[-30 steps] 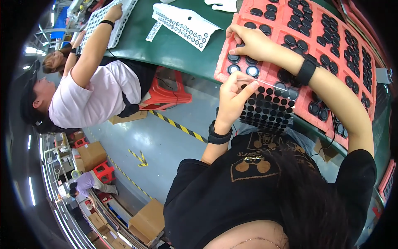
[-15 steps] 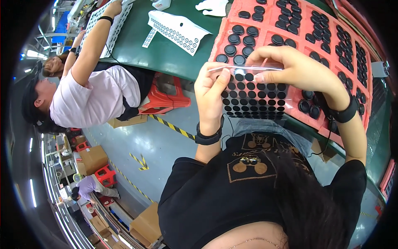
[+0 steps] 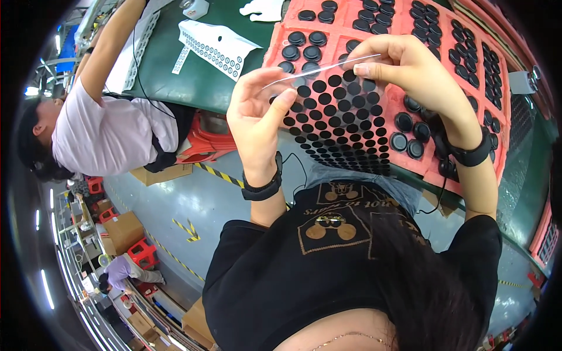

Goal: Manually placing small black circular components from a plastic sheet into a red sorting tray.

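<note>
A clear plastic sheet (image 3: 342, 109) with rows of black round dots hangs between my two hands, above the near left part of the pink foam tray (image 3: 280, 44). My left hand (image 3: 256, 111) pinches its upper left edge between thumb and fingers. At the upper right edge, the thumb and fingers of my right hand (image 3: 407, 67) are closed on the same sheet. The lower part of the sheet hangs past the table edge toward my lap. Black round caps (image 3: 297, 38) stand in groups in the tray's compartments; some are hidden behind my hands and the sheet.
A white sheet (image 3: 211, 47) printed with rings lies on the green table (image 3: 161, 64), near a white glove (image 3: 263, 9) and a small bottle (image 3: 195, 8). A co-worker (image 3: 111, 134) is at the left, by a red stool (image 3: 211, 146). A cable crosses the table there.
The dotted sheet is pulled wider and hangs longer, its top edge now slanting up to the right. My left hand has moved further from my right hand. The whole view has shifted.
</note>
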Demonstrator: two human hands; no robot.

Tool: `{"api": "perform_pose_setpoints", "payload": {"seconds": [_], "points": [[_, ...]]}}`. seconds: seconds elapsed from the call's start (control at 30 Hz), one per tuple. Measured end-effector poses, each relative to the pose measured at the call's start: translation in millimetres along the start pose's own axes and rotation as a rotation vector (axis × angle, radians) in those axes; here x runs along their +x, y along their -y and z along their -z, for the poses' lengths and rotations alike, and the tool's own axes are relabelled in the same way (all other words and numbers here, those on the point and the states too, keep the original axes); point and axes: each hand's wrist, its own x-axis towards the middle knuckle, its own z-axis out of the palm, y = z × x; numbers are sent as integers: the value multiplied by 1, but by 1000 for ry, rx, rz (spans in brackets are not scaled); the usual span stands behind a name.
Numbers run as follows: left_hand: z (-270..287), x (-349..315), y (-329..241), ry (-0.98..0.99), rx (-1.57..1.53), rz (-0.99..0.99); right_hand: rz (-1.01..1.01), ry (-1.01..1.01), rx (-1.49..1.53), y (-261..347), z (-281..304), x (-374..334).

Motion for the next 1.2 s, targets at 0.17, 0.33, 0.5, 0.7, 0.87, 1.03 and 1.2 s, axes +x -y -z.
{"api": "perform_pose_setpoints", "payload": {"seconds": [0.17, 0.33, 0.5, 0.7, 0.87, 1.03, 1.2], "points": [[-7, -15, 4, 16, 142, 25, 246, -99, -267, -12, -10, -17], [-24, -17, 5, 41, 133, 4, 511, -256, -569, -7, -25, -17], [-28, -13, 2, 123, 98, 32, 334, -193, -477, -5, -21, -18], [-26, -8, -1, 118, 179, 79, 318, -206, -474, -9, -23, -14], [-31, -10, 6, 47, 156, 25, 491, -299, -407, -8, -28, -9], [-30, -8, 5, 43, 124, 28, 481, -330, -276, -6, -29, -6], [-25, -4, 7, 32, 105, 50, 621, -384, -516, -3, -28, -3]]}}
